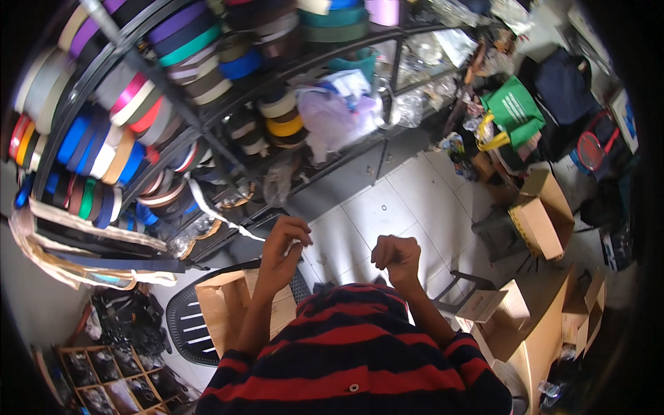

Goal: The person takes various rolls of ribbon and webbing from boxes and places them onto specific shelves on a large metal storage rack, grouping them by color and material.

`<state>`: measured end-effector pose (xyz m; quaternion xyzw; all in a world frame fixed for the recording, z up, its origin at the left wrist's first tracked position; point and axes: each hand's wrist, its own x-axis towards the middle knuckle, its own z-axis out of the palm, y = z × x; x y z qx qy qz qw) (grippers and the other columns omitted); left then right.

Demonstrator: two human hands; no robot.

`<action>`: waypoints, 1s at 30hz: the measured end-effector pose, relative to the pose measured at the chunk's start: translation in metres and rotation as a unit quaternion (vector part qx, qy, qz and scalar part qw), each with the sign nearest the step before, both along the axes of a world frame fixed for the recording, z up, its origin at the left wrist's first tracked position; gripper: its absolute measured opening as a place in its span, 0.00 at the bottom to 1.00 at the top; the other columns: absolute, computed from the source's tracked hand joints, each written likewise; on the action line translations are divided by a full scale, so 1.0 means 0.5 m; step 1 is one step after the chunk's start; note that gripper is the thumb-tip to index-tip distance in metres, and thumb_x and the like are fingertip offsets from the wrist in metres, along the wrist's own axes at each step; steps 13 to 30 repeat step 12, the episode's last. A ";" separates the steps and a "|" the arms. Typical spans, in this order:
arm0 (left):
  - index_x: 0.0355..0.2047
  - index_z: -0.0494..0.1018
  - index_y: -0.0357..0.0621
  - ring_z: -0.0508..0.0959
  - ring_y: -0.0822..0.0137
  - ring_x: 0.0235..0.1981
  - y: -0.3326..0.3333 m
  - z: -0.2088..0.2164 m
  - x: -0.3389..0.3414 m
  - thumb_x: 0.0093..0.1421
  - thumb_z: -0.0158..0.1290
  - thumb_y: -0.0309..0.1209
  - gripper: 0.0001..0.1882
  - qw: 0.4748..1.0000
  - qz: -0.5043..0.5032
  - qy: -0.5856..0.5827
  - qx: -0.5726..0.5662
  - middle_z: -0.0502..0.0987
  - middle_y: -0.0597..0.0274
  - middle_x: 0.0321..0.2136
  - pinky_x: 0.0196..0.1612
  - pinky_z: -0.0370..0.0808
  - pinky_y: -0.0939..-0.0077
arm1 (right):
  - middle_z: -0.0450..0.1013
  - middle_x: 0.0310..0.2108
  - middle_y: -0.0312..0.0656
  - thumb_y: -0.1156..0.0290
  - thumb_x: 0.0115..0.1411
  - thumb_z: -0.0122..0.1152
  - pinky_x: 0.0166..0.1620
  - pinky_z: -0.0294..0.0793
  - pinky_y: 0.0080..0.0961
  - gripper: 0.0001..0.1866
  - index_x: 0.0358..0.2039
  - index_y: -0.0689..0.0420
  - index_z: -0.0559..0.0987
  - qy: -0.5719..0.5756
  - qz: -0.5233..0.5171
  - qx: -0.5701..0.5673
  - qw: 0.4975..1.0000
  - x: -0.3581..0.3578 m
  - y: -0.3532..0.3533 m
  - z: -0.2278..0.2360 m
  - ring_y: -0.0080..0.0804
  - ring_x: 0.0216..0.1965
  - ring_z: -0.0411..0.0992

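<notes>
My left hand (pixel 281 250) is raised in front of my body, its fingers loosely bent with a gap between them and the thumb. No object shows in it. Level with it, my right hand (pixel 399 258) hangs from a bent wrist with the fingers curled in together; whether anything is inside them is hidden. The hands are well apart and touch nothing that I can see. Beneath my left forearm lies an opened cardboard box (pixel 220 304) on a black slatted chair (pixel 181 315). A white ribbon end (pixel 216 211) dangles from the shelves near my left hand.
Ahead, a black metal rack (pixel 207 124) holds many ribbon rolls (pixel 187 34) and plastic bags. White floor tiles (pixel 377 207) lie beyond my hands. To the right are a cardboard box (pixel 543 214), a green bag (pixel 513 111) and a box-laden table (pixel 546 339). A wooden compartment tray (pixel 114 380) is lower left.
</notes>
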<state>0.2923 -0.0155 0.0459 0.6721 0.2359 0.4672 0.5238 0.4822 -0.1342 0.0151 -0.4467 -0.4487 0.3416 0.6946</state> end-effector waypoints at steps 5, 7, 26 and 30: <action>0.12 0.59 0.40 0.67 0.72 0.18 -0.044 0.022 0.166 0.39 0.42 0.08 0.12 0.988 -0.134 -0.038 0.069 0.67 0.62 0.15 0.23 0.65 0.79 | 0.72 0.21 0.43 0.84 0.50 0.50 0.31 0.73 0.23 0.03 0.25 0.62 0.70 -0.009 -0.065 -0.004 0.998 0.167 -0.115 0.068 0.29 0.23 0.73; 0.11 0.57 0.42 0.65 0.72 0.15 -0.068 0.027 0.220 0.44 0.46 0.11 0.15 0.984 -0.169 -0.039 0.033 0.65 0.62 0.12 0.21 0.63 0.78 | 0.75 0.28 0.47 0.73 0.62 0.51 0.33 0.75 0.24 0.07 0.32 0.64 0.72 -0.054 -0.101 0.048 0.992 0.217 -0.156 0.107 0.32 0.27 0.76; 0.19 0.68 0.36 0.72 0.69 0.19 -0.080 0.091 0.363 0.44 0.46 0.08 0.09 0.936 -0.322 -0.137 0.048 0.72 0.56 0.20 0.23 0.69 0.79 | 0.75 0.28 0.49 0.80 0.60 0.52 0.33 0.76 0.26 0.03 0.32 0.66 0.74 -0.163 -0.248 0.053 0.953 0.291 -0.278 0.202 0.32 0.28 0.75; 0.19 0.68 0.36 0.72 0.69 0.19 -0.080 0.091 0.363 0.44 0.46 0.08 0.09 0.936 -0.322 -0.137 0.048 0.72 0.56 0.20 0.23 0.69 0.79 | 0.75 0.28 0.49 0.80 0.60 0.52 0.33 0.76 0.26 0.03 0.32 0.66 0.74 -0.163 -0.248 0.053 0.953 0.291 -0.278 0.202 0.32 0.28 0.75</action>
